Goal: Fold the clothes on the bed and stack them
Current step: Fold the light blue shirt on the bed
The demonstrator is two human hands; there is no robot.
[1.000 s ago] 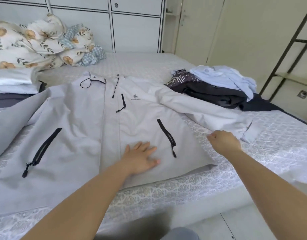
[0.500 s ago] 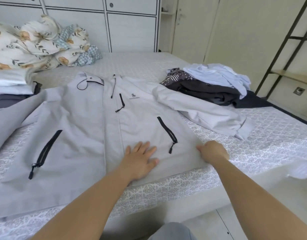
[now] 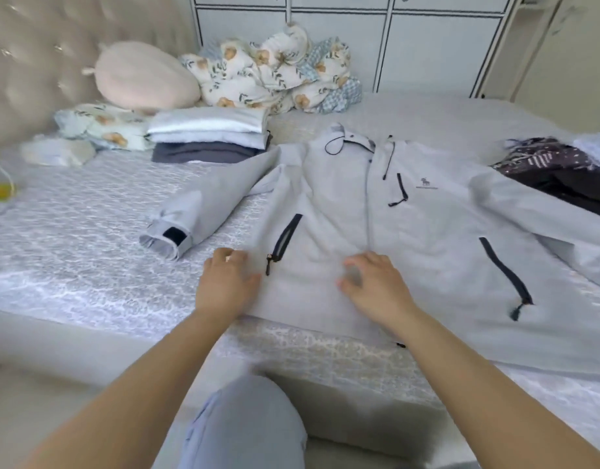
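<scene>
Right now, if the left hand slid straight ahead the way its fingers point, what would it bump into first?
Probably the jacket's left sleeve cuff. The left hand rests on the side edge of the grey jacket, fingers pointing up the bed. The cuff lies just ahead and slightly left, so the hand might slip past onto bare bedspread.

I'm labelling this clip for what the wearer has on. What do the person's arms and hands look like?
Both forearms are bare, with no sleeves, watch or gloves in view. The left hand shows a small pale glint on one finger, possibly a ring, too blurred to confirm. The right hand looks unadorned.
</scene>
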